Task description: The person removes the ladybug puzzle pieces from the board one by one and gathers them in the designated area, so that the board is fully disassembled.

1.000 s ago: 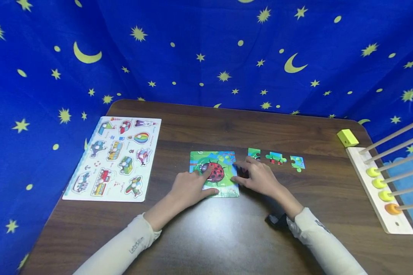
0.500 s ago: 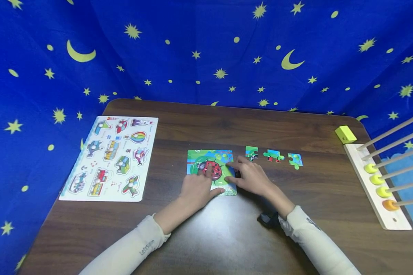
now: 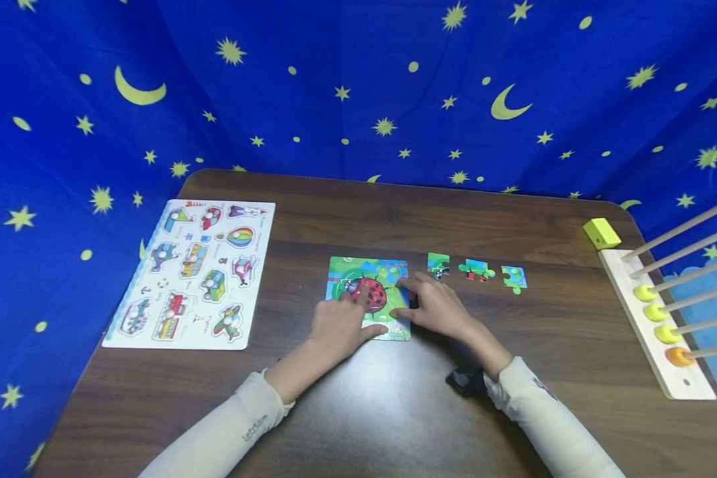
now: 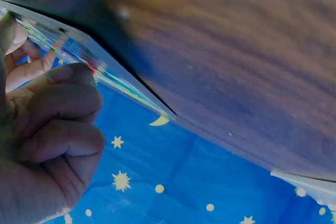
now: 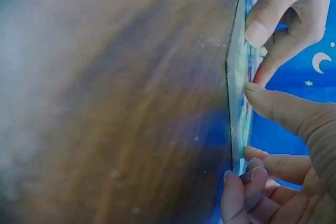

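The left hand [image 3: 337, 328] rests over the ladybug puzzle [image 3: 379, 299]: its index finger is stretched onto the ladybug, its thumb spread over the lower edge, and its other fingers are curled in the left wrist view. The right hand [image 3: 439, 307] has thumb and index finger apart, their tips on the puzzle's right side. The puzzle lies flat on the surface [image 3: 358, 411] beneath and between both sets of fingers; its board holds fitted pieces that make up the picture, though the fingers hide part of it.

Just beyond the right fingers and off to their right, three loose pieces lie in a row: a corner piece [image 3: 439, 264], a middle piece [image 3: 477, 269] and an outer piece [image 3: 514, 279].

Well left of the left fingers is a white board [image 3: 197, 335] bearing balloon, helicopter and train shapes. Far right of the right fingers, a wooden peg rack [image 3: 648, 332] carries three yellow rings [image 3: 655, 315] and an orange ring [image 3: 680, 357] on its pegs, with a yellow block [image 3: 601, 233] beside its far end.
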`<state>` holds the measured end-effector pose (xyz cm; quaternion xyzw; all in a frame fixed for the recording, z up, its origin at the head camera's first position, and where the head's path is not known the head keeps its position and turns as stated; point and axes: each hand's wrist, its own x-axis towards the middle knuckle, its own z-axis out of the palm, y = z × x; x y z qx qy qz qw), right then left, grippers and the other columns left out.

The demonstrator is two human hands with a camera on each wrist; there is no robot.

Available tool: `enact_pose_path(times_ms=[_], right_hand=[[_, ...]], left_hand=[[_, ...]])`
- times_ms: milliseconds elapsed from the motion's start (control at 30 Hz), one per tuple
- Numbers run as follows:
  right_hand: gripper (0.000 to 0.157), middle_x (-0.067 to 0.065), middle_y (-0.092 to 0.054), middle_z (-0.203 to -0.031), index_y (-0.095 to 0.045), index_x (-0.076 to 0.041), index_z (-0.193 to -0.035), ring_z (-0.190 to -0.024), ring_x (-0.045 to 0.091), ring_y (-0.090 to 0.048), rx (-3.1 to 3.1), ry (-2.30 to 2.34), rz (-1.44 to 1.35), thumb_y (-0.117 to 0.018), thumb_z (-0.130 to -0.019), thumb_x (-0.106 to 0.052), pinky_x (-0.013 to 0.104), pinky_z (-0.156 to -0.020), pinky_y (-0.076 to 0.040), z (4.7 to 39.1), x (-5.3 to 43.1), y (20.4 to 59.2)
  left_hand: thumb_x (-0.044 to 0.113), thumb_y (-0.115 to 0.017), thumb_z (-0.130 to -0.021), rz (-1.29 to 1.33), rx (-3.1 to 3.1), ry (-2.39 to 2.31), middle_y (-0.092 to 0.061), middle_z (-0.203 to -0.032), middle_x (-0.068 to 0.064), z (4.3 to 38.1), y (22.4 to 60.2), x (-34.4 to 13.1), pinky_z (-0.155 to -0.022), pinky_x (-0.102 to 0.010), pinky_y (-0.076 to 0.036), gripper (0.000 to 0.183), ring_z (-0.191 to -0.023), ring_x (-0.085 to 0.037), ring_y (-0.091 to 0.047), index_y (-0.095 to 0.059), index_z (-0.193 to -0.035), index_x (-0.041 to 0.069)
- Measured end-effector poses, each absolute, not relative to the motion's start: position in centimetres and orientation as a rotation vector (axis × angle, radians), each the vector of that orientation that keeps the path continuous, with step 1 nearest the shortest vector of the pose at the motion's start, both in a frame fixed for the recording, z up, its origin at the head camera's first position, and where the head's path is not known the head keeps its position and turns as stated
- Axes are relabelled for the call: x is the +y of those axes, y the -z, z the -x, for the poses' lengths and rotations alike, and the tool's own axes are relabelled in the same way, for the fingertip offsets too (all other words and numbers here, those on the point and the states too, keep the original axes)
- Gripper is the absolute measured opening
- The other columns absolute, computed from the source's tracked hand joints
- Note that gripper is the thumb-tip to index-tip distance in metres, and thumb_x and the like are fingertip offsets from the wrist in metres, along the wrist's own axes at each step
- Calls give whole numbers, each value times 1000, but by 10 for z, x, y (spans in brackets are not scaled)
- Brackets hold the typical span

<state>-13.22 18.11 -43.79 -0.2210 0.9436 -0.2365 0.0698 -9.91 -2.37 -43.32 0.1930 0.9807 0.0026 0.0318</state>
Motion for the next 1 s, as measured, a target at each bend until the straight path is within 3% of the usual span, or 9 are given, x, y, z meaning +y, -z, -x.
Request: enact_pose_path(times_ms=[300, 533, 767, 1000], right_hand=[[44, 1, -53, -79, -68, -6, -105, -68, 13, -45, 2803, 739, 650, -86, -76, -33, 27, -58, -35, 139, 179, 437], [46, 1, -54, -82, -66, -8, -104, -70, 13, -46, 2816, 755, 634, -87, -74, -37, 28, -59, -36, 139, 178, 438], [49, 2, -55, -86, -64, -6, -103, -73, 14, -48, 2829, 761, 590, -87, -74, -38, 28, -61, -39, 135, 175, 441], [49, 2, -57, -90, -64, -8, -103, -75, 15, -51, 2925, 715, 587, -87, -74, -40, 30, -59, -41, 133, 172, 439]], left_hand=[[77, -57, -81, -600, 2987, -28, -71, -93, -12, 103, 435, -25, -46, -31, -39, 89, -54, -19, -53, -51, -146, 17], [78, -57, -80, -628, 3002, -17, -70, -84, -9, 103, 437, -27, -45, -31, -38, 90, -53, -18, -53, -52, -146, 17], [77, -59, -80, -654, 2980, -54, -66, -74, -7, 104, 437, -27, -43, -29, -32, 90, -50, -14, -43, -54, -144, 15], [76, -61, -79, -646, 3001, -75, -70, -80, -10, 105, 437, -27, -44, -32, -37, 88, -51, -20, -51, -55, -143, 16]])
